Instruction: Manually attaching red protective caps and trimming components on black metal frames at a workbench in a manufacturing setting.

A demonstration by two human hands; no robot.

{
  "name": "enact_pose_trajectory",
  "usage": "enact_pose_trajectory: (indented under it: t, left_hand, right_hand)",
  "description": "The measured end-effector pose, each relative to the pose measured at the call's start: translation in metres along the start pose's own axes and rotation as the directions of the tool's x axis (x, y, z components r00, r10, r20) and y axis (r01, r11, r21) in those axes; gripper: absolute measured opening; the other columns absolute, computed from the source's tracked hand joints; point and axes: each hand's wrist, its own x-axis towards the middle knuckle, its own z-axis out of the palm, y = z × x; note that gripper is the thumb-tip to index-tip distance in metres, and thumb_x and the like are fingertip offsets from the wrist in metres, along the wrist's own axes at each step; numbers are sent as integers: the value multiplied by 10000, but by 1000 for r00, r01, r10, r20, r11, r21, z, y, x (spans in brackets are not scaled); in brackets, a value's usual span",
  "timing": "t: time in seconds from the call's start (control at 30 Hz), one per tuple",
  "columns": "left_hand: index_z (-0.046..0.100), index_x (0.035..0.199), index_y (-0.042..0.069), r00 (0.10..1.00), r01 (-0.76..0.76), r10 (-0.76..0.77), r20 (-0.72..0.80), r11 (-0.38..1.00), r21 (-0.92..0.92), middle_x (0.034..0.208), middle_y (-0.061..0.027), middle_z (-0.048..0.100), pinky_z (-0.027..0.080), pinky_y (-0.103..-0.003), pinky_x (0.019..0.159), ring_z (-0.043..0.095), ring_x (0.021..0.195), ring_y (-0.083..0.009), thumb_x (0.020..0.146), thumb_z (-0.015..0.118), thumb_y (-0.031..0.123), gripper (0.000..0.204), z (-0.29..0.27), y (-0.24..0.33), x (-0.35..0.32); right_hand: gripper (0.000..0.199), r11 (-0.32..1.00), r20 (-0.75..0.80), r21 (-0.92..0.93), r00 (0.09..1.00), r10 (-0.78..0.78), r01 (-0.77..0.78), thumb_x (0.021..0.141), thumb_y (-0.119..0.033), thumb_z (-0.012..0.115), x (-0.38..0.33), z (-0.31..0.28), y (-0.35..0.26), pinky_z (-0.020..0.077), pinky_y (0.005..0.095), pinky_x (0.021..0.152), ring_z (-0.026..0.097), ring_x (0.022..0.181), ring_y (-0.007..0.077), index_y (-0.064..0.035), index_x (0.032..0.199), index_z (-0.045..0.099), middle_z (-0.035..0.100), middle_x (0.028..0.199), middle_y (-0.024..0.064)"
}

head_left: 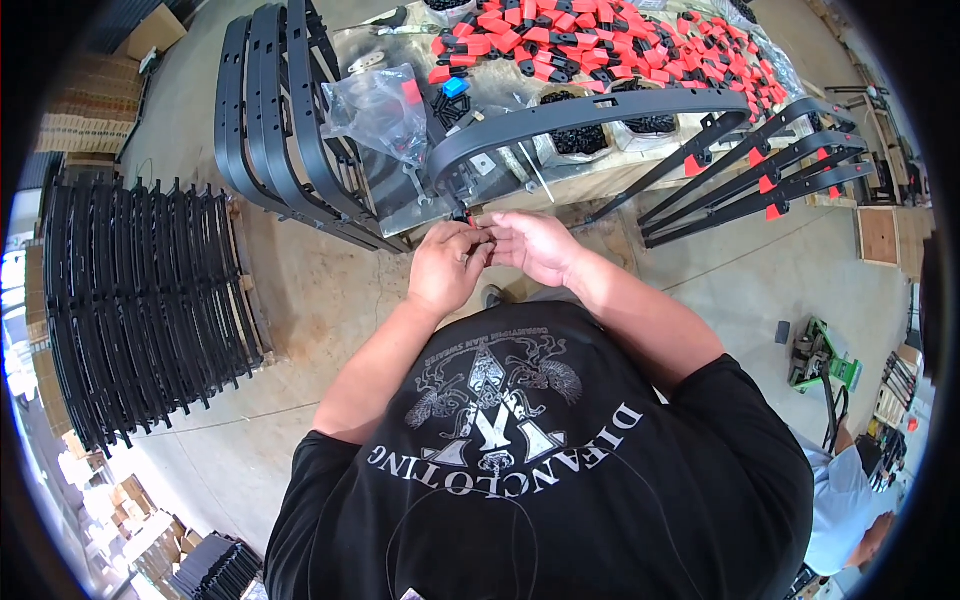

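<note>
A curved black metal frame arches over the front of the bench, its left end coming down to my hands. My left hand is closed there, fingers bent and pinched right under that end. A sliver of red shows beside the fingertips, but what they hold is mostly hidden. From the right, my right hand reaches in with its fingers stretched out and palm partly turned up. Its fingertips come up against the left fingers, and I see nothing held in it.
Red-and-black plastic parts are heaped on the bench, behind boxes of black pieces. A wrench lies near a clear plastic bag. More curved frames stand left. Stacked black bars fill the far left; another person is lower right.
</note>
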Motion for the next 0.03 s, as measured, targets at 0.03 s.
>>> enact_pose_trajectory:
  t: [0.03]
  left_hand:
    - [760, 989, 81, 1000, 0, -1, -6, 1000, -6, 1031, -123, 699, 526, -388, 890, 649, 994, -316, 823, 764, 180, 194, 1, -1, -1]
  right_hand:
    - [498, 999, -47, -50, 999, -10, 8, 1049, -415, 497, -4, 5, -2, 455, 466, 1064, 651, 1105, 278, -5, 1325, 558, 651, 1264, 154]
